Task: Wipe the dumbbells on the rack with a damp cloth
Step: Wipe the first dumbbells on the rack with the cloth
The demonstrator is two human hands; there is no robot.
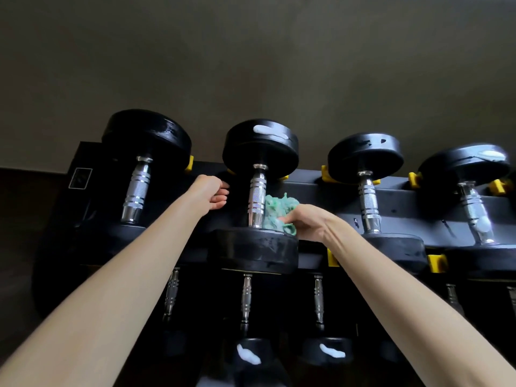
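Several black dumbbells with chrome handles lie across the top tier of a black rack (396, 196). My right hand (307, 222) pinches a crumpled green cloth (277, 212) against the right side of the second dumbbell's chrome handle (257, 196), just above its near head (254, 251). My left hand (210, 192) reaches in to the left of that handle with its fingers curled; they hold nothing that shows. The far head (261, 148) shows a pale glare patch.
Neighbouring dumbbells lie to the left (136, 188) and right (368, 199), with another at far right (474, 210). Yellow saddles (437, 263) mark the rack's cradles. A lower tier holds more dumbbells (245, 300). A plain dark wall rises behind.
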